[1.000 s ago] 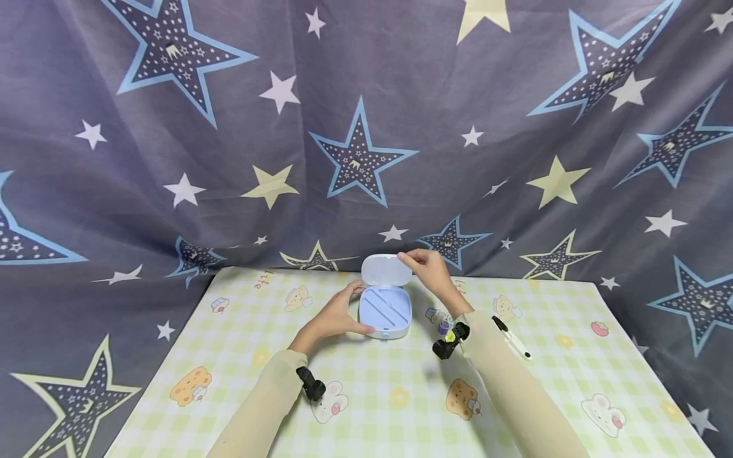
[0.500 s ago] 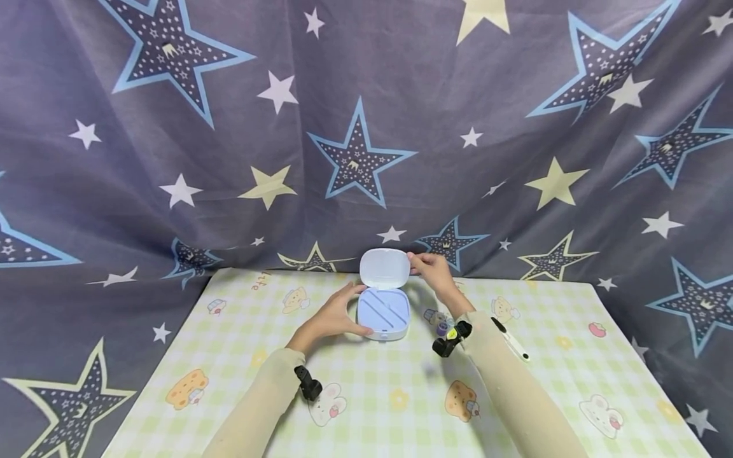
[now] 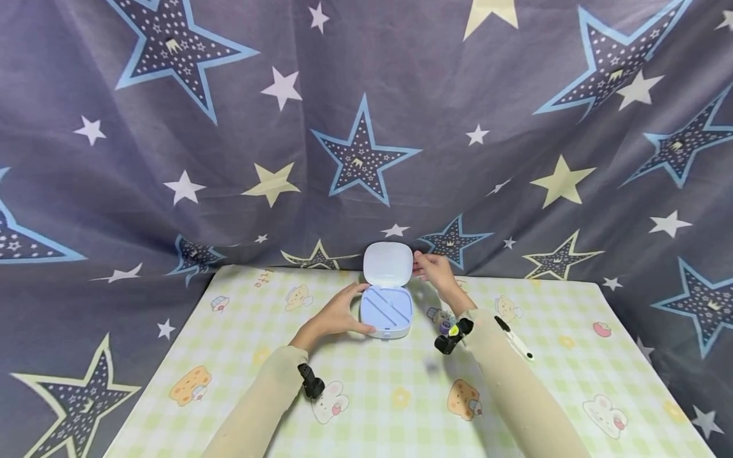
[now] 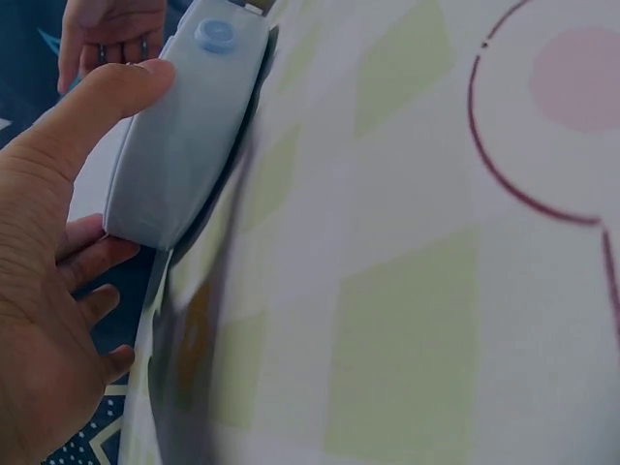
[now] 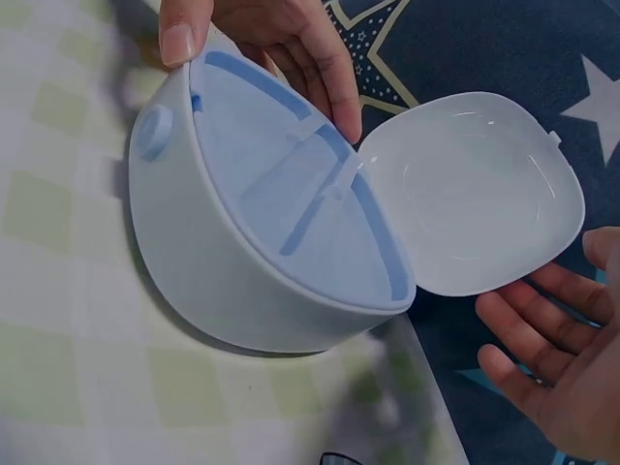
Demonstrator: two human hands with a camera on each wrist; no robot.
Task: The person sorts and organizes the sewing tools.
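I saw the left hand (image 3: 338,313) grip a box (image 3: 387,312).
The raised lid (image 3: 388,264) stood just beside the relaxed fingers of the right hand (image 3: 437,273).

A big grey curtain (image 3: 240,114) covered in stars (image 3: 561,180) hangs behind the green-checked table (image 3: 366,420); over to the right lie a slim black-and-white tool (image 3: 518,343) and something small and purple (image 3: 446,327).

The rounded white box (image 3: 386,312), pale blue inside, sits on checked cloth (image 3: 389,423), lid (image 3: 388,264) raised open.
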